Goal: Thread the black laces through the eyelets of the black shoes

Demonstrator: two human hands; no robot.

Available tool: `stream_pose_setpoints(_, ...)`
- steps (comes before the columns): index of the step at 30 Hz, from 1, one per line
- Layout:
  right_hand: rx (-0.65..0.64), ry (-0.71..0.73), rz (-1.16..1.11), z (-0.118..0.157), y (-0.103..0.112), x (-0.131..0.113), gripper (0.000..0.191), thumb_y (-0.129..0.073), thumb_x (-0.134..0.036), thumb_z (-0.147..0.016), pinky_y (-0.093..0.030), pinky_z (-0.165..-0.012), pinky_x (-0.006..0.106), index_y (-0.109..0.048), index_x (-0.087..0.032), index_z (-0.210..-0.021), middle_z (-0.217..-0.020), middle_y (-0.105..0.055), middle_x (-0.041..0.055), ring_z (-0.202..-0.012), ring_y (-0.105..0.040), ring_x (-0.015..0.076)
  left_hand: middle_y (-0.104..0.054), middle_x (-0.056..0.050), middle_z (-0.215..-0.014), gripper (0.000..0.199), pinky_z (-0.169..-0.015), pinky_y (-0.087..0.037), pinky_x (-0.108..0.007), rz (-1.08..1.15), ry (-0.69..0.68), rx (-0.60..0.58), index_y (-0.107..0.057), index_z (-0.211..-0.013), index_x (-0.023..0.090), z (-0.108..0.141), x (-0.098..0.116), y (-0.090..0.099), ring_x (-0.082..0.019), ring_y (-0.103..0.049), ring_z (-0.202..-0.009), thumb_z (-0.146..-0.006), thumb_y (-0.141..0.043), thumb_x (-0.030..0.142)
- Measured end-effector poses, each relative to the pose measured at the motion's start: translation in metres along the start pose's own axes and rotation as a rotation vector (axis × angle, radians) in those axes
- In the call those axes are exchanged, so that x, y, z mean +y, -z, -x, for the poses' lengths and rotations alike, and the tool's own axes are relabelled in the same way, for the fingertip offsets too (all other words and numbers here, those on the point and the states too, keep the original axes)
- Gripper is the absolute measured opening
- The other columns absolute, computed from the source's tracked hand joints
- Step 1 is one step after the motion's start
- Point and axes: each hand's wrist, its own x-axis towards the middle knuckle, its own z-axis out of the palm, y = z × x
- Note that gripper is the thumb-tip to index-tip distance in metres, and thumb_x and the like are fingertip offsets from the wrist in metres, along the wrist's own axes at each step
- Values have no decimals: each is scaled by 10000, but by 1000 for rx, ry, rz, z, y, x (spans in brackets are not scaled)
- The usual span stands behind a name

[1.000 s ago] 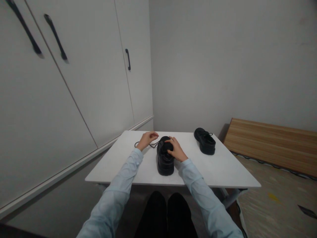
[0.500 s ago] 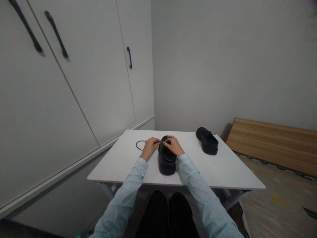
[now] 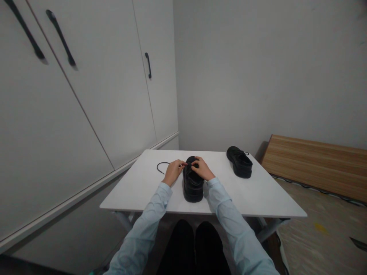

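Note:
A black lace-up shoe stands on the white table in front of me, its heel toward me and its toe pointing away. My left hand is at the left of its lacing, thumb and finger pinched on a black shoelace. A loop of that shoelace curves out over the tabletop, left of the hand. From the other side, my right hand reaches over the shoe opening with its fingertips closed at the lacing. What sits between those fingertips is too small to make out. Both hands partly cover the shoe's upper.
A second black shoe, with a tied lace, stands at the right back of the white table. White cabinets line the left, and a grey wall rises behind. A wooden board leans at the right.
My right fingertips have moved slightly right, away from my left fingertips. Both hands stay at the shoe's lacing. The view has shifted a little.

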Motion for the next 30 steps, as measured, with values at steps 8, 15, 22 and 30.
stream_pose_setpoints(8, 16, 48, 78, -3, -7, 3, 226, -522, -137, -755, -312, -1053, 420, -736, -208, -761, -1115, -622, 75, -1163, -499, 250, -716, -1, -857, 269, -768, -481, -271, 19, 16, 28, -639, -1009, 260, -4, 11, 1, -175, -663, -822, -775, -591, 136)
stream_pose_setpoints(15, -8, 50, 314, -1, -7, -1, 183, -621, -97, -692, -366, -1007, 389, -735, -182, -808, -1095, -636, 99, -1116, -542, 246, -731, -15, -845, 205, -803, -490, -272, 46, 11, 16, -650, -951, 222, -6, 10, 0, -168, -679, -848, -785, -594, 115)
stream_pose_setpoints(22, 33, 23, 416, -2, -9, -5, 84, -651, -122, -690, -431, -868, 323, -683, -200, -700, -907, -674, 59, -957, -595, 211, -715, -32, -930, 262, -794, -510, -263, 122, -50, -63, -640, -949, 180, -7, 9, 1, -152, -670, -850, -740, -582, 33)
stream_pose_setpoints(30, 104, 36, 407, 1, -12, -2, 72, -618, -129, -719, -416, -850, 329, -623, -191, -684, -903, -650, 71, -941, -572, 212, -655, -84, -969, 299, -906, -438, -352, -145, 43, 103, -628, -955, 167, -14, -15, -1, -209, -595, -939, -727, -515, 9)
